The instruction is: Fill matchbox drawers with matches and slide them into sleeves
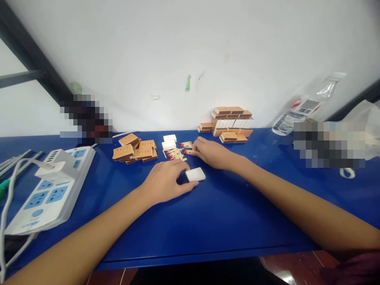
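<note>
My left hand (166, 180) lies on the blue table with thumb and index finger around a small white matchbox tray (195, 174), the thumb along its near side. Whether anything lies inside this tray cannot be seen. Just beyond it, my right hand (209, 152) pinches red-tipped matches (188, 151) between its fingertips. Loose matches (175, 154) are heaped between the two hands. Behind that heap sit two more white trays (169, 145), one behind the other.
Orange matchboxes (139, 150) are piled at the left, and more stand in a stack (232, 122) against the wall. A white power strip (56, 190) with cables occupies the left side. At the right, a clear plastic bottle (307, 105) leans on the wall.
</note>
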{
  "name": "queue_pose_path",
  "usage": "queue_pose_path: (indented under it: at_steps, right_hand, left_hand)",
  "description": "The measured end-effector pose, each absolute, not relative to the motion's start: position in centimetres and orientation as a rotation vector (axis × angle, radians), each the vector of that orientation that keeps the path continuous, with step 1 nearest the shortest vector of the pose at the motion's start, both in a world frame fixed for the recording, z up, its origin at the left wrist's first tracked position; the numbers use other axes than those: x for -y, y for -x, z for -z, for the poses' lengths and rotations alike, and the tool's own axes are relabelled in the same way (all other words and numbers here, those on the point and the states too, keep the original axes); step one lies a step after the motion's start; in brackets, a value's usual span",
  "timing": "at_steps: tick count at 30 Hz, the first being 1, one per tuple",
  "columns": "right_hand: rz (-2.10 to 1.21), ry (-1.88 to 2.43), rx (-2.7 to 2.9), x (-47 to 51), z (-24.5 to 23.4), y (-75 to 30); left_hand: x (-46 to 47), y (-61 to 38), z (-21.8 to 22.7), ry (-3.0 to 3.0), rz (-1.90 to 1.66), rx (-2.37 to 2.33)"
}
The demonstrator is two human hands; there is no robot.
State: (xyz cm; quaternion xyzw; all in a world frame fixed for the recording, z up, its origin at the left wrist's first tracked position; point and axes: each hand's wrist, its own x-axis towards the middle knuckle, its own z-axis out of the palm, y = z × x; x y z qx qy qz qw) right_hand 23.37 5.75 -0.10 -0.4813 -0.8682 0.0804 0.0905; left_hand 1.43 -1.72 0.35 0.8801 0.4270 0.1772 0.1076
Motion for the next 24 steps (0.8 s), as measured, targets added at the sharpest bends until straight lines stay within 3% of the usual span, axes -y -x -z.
queue_pose_path:
  at_steps: [10,19,24]
  right_hand:
    - [-0.477,1.253,2.577,-1.1,-2.9,-26.4]
    - [0.021,1.067,2.891,0.9,-2.3,-24.1]
    - [-0.192,1.094,2.772,0.7,-3.4,-25.5]
  left_hand:
    - [1.3,-1.3,-0.2,-2.518,-0.546,-1.306]
    - [0.7,-0.9,0.2,-2.554,-0.545,-1.204]
    - [0.7,-0.9,0.2,-2.559,-0.565,-1.205]
